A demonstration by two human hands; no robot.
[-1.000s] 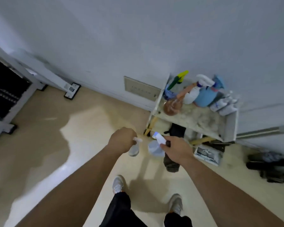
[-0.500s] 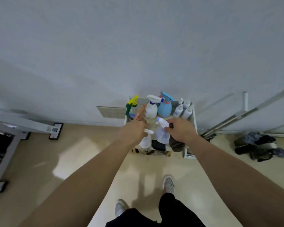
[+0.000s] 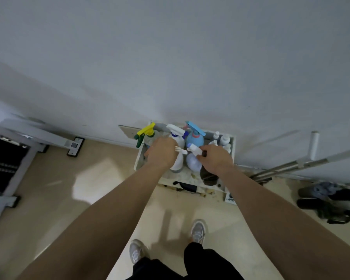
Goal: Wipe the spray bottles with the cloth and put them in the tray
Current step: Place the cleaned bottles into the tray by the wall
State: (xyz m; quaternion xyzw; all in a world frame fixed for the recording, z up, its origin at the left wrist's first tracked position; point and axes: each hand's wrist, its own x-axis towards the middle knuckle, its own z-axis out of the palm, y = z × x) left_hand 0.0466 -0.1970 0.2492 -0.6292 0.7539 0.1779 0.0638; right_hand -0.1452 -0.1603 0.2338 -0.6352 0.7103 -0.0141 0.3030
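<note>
Two bare hands reach over the shallow white tray [image 3: 138,158] standing against the wall. The left hand [image 3: 161,153] grips a small clear spray bottle [image 3: 177,162] above the tray's floor. The right hand [image 3: 215,159] clutches a pale round-bodied spray bottle [image 3: 193,163] and a dark cloth [image 3: 208,176], just beside it.

You're facing a plain grey-white wall [image 3: 170,57] over a glossy beige floor [image 3: 69,188], white metal frame [image 3: 28,136] at left, metal poles [image 3: 303,164] leaning at right.
</note>
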